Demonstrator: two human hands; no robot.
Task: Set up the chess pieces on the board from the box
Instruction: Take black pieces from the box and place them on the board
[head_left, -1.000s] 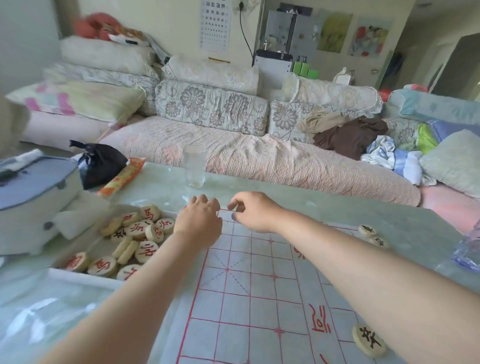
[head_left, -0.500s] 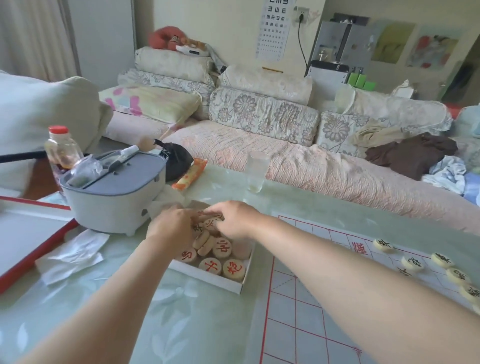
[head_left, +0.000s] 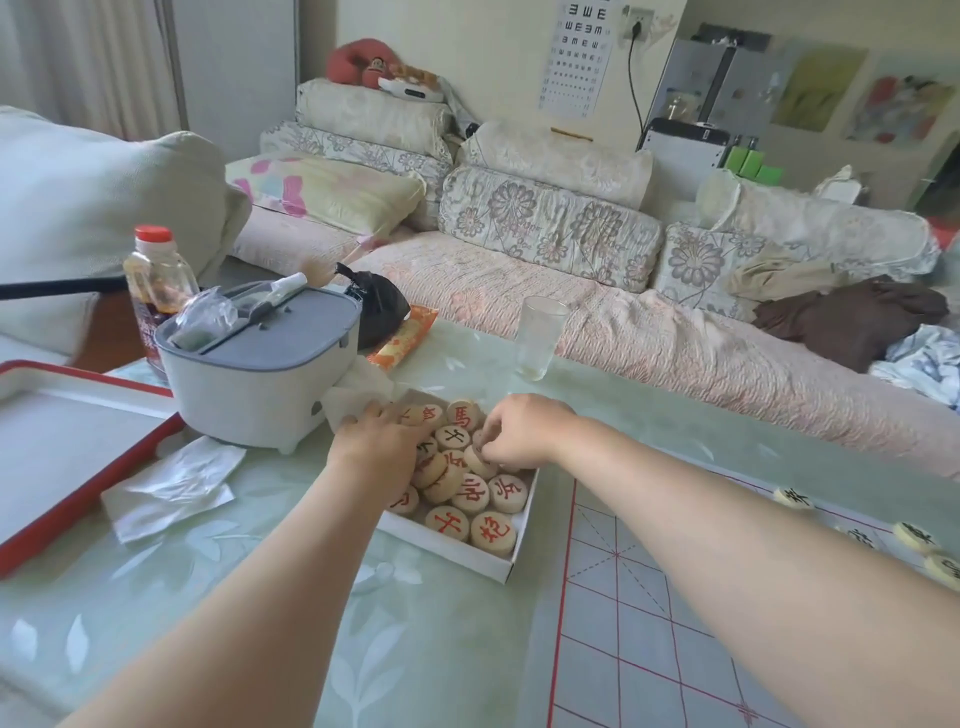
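Right hand (head_left: 519, 431) pinches a piece (head_left: 479, 463) in the box (head_left: 457, 553) — left hand (head_left: 379, 441): grip unclear.

Left hand (head_left: 376, 441) rests among round pieces (head_left: 470, 493) in the box (head_left: 498, 569), right hand (head_left: 519, 431) curls onto one — board (head_left: 649, 597) just beside.

One white cardboard box (head_left: 457, 557); about fourteen round wooden pieces (head_left: 493, 531) visible inside. Four black-lettered pieces (head_left: 794, 497) on one red-gridded board (head_left: 623, 597).

The left forearm (head_left: 249, 597) and the right forearm (head_left: 753, 545) are both bare, uncovered from the picture's lower edge all the way to the wrist. The left hand (head_left: 382, 441) and the right hand (head_left: 519, 431) are bare as well.
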